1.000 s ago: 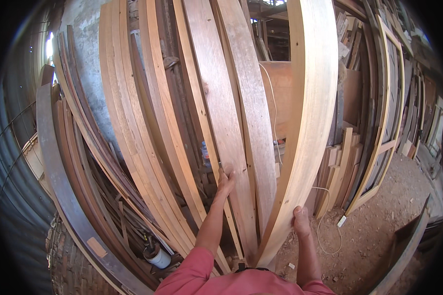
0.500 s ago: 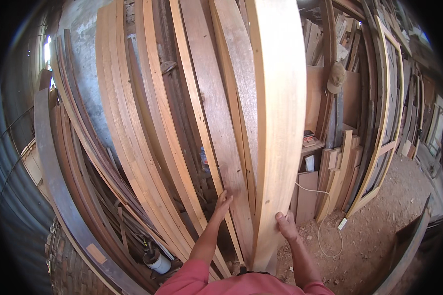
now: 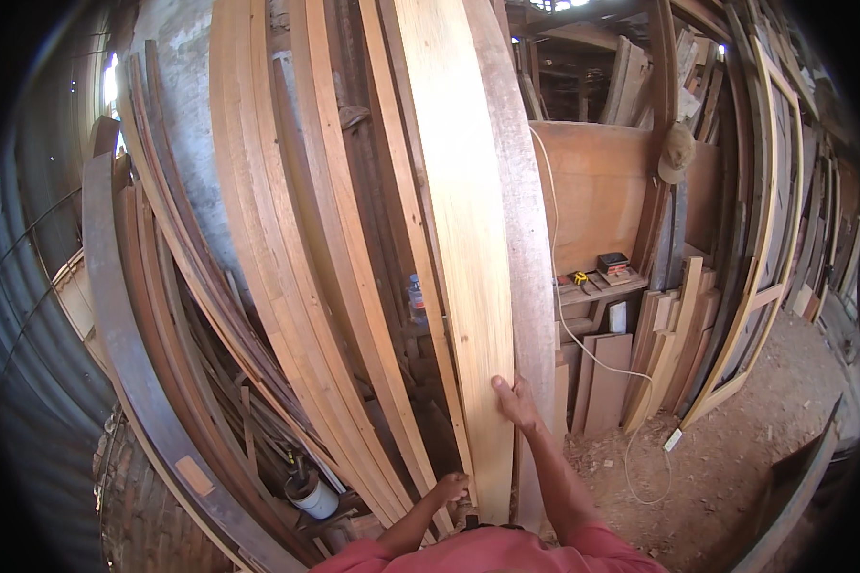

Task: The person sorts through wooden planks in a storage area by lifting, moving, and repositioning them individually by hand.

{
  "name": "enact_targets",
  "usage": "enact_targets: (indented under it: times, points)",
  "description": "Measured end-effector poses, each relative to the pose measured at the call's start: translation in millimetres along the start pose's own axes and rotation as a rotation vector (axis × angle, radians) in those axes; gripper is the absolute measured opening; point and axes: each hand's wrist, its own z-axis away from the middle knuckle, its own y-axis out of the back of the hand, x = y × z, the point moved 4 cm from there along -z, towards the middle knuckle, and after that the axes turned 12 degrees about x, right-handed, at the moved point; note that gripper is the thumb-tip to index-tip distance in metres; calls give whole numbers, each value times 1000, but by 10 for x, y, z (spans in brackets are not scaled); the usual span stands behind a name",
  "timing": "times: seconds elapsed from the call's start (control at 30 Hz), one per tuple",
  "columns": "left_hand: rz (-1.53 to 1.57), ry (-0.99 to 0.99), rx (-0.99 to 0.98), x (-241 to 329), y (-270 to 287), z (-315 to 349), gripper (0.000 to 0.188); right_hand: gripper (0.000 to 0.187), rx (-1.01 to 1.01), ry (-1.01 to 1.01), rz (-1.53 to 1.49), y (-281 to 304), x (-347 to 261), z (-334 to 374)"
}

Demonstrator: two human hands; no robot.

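Note:
A long pale wooden plank point(image 3: 468, 248) stands in front of me, its lower end close to my body. My right hand point(image 3: 516, 401) is closed on its right edge, thumb on the face. My left hand point(image 3: 452, 489) is low down with curled fingers, beside the plank's lower left edge and the foot of a narrow wooden strip point(image 3: 416, 210); what it grips is hidden. A greyish-brown board point(image 3: 530, 229) stands directly behind the pale plank on its right.
More tall boards point(image 3: 258, 210) lean on the left. A white bucket point(image 3: 312, 498) sits low by them. To the right are a shelf point(image 3: 592, 286) with a yellow tape measure point(image 3: 579, 278), a hanging cap point(image 3: 677, 153), a white cable point(image 3: 602, 366) and a wooden frame point(image 3: 769, 296).
The pale plank has shifted left, covering boards behind it and uncovering the shelf. My right hand has moved left and up with it; my left hand has dropped lower.

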Motion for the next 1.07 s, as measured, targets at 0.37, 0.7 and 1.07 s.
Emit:
enact_targets:
  times: [0.37, 0.7, 1.07]
  points:
    - [-403, -64, 8, -1322, 376, 939, 45, 64, 233, 13, 218, -177, 273, -599]
    - [-346, 64, 39, -1281, 496, 866, 45, 69, 10, -90, 558, -241, 422, -847]
    - [-388, 47, 94, -565, 218, 146, 36, 64, -49, -71, 811, 48, 873, -23]
